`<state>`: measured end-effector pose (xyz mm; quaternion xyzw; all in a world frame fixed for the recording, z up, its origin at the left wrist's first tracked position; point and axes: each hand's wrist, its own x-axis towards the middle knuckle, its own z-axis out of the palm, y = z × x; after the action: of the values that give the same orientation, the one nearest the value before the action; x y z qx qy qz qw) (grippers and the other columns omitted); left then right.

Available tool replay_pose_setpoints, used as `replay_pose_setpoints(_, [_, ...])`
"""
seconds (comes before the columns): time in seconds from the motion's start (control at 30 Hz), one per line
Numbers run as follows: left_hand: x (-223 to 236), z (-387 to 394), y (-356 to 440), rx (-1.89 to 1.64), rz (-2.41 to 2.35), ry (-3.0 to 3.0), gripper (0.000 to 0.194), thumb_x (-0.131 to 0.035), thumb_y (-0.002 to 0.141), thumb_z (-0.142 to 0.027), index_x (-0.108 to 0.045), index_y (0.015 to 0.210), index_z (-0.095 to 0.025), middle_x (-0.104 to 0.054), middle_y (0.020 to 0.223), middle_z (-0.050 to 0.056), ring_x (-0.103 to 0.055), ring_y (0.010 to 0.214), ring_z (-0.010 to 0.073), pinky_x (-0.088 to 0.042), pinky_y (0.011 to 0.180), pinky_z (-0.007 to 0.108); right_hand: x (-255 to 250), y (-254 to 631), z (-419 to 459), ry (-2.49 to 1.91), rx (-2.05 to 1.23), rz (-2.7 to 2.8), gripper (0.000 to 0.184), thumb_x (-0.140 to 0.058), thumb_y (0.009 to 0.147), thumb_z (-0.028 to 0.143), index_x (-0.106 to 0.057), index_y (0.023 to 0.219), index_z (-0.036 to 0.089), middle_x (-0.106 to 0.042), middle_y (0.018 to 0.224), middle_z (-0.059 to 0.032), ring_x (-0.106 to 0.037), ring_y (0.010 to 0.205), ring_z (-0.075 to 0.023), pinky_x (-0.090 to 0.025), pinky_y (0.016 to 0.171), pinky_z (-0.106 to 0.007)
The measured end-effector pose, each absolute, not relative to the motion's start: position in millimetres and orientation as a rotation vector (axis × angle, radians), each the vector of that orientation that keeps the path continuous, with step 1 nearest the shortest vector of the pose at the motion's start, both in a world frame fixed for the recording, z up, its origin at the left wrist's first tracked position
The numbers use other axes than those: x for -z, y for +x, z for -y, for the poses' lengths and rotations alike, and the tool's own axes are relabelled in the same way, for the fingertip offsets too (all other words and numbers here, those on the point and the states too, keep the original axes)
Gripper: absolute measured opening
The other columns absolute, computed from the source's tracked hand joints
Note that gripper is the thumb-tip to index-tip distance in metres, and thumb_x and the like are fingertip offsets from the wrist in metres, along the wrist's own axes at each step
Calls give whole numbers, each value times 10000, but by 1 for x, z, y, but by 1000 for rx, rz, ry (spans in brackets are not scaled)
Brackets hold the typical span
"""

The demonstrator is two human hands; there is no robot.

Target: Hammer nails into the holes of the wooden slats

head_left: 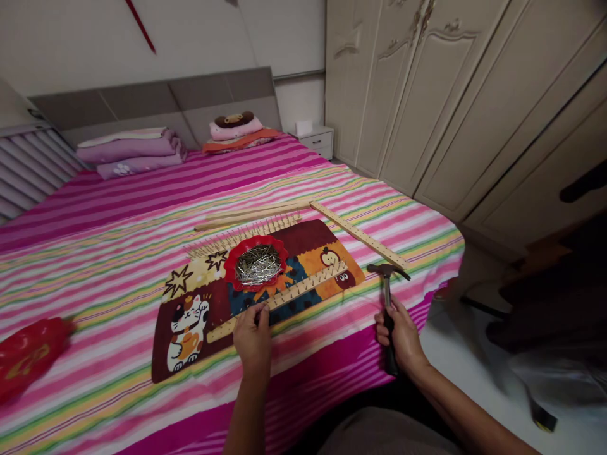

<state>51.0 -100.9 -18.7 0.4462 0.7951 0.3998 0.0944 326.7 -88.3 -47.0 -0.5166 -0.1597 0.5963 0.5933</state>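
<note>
My right hand (pixel 402 333) is wrapped round the dark handle of a claw hammer (pixel 387 284), its head up and beside the mat's right edge. With fingertips pinched together, my left hand (pixel 253 332) rests at a wooden strip (pixel 303 282); whatever is between the fingers is hidden. Nails stand upright in a row along the strip, from the left hand to its right end. The strip lies across a patterned mat (pixel 164 354) with a cat picture. Behind it, a red scalloped bowl (pixel 229 268) holds a heap of loose nails (pixel 258 265).
Another strip full of upright nails (pixel 246 234) lies behind the bowl. Plain wooden strips (pixel 256 212) and a strip with holes (pixel 358 234) lie farther back. A red bag (pixel 31 357) is at left on the striped bed (pixel 109 341). Folded bedding (pixel 133 151) sits near the headboard; wardrobes (pixel 427 95) stand right.
</note>
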Motion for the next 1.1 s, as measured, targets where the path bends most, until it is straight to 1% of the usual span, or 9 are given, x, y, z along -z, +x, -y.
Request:
replay_pose_setpoints(0.17, [21, 102, 52, -1171, -2352, 1417, 274, -461, 788, -370, -676, 816, -202, -694, 868, 65, -597, 874, 218, -424, 857, 355, 2, 318, 106, -1227, -1399, 599, 676, -645, 729, 347, -435, 1369, 285, -523, 583, 62, -398, 394, -79, -263, 326, -162])
replay_pose_setpoints(0.37, [26, 104, 54, -1180, -2366, 1497, 284, -450, 820, -356, -676, 838, -186, -693, 885, 81, -593, 880, 228, -411, 842, 366, -46, 293, 107, -1208, -1673, 1150, 550, -607, 787, 374, -542, 1320, 253, -527, 582, 43, -413, 425, -90, -304, 381, -201])
replay_pose_setpoints(0.5, [34, 103, 54, -1241, -2382, 1554, 257, -462, 826, -338, -672, 833, -190, -697, 878, 71, -586, 861, 224, -403, 822, 368, -46, 273, 104, -1088, -1524, 1680, 445, -539, 860, 315, -579, 1295, 233, -564, 588, 37, -487, 515, -118, -421, 520, -245])
replay_pose_setpoints(0.6, [40, 103, 54, -1294, -2397, 1583, 234, -473, 829, -322, -671, 816, -197, -695, 846, 60, -585, 828, 216, -401, 789, 355, -50, 260, 102, -962, -1366, 1948, 447, -428, 928, 268, -494, 1366, 218, -703, 917, -36, -633, 785, -166, -501, 735, -292])
replay_pose_setpoints(0.67, [42, 102, 54, -1303, -2398, 1599, 223, -479, 834, -315, -671, 817, -202, -697, 845, 52, -585, 820, 209, -397, 779, 345, -55, 254, 100, -886, -1252, 2044, 465, -387, 945, 243, -437, 1407, 227, -647, 1215, -74, -598, 1081, -196, -458, 921, -329])
replay_pose_setpoints(0.73, [43, 102, 54, -1295, -2409, 1615, 215, -481, 840, -301, -671, 826, -202, -697, 849, 49, -583, 816, 204, -392, 772, 336, -58, 250, 98, -867, -1171, 2125, 496, -371, 943, 215, -384, 1439, 223, -590, 1319, -93, -546, 1192, -205, -415, 996, -356])
replay_pose_setpoints(0.87, [42, 103, 54, -1200, -2465, 1654, 213, -473, 845, -277, -666, 820, -191, -671, 767, 53, -567, 784, 209, -380, 747, 333, -55, 247, 96, -952, -1166, 2249, 487, -392, 919, 197, -439, 1404, 183, -688, 1157, -123, -657, 1014, -226, -505, 882, -371])
replay_pose_setpoints(1.03, [43, 102, 54, -1233, -2449, 1661, 207, -473, 844, -280, -659, 812, -195, -692, 842, 56, -580, 807, 205, -388, 765, 339, -51, 262, 105, -927, -1196, 2096, 472, -388, 941, 249, -437, 1407, 196, -640, 1238, -102, -572, 1161, -207, -436, 982, -342])
replay_pose_setpoints(1.1, [44, 101, 54, -1261, -2435, 1660, 207, -472, 846, -287, -657, 826, -194, -697, 879, 61, -587, 830, 205, -394, 784, 342, -46, 275, 110, -984, -1248, 2041, 482, -380, 946, 286, -431, 1413, 180, -689, 1100, -90, -631, 1028, -197, -482, 903, -311])
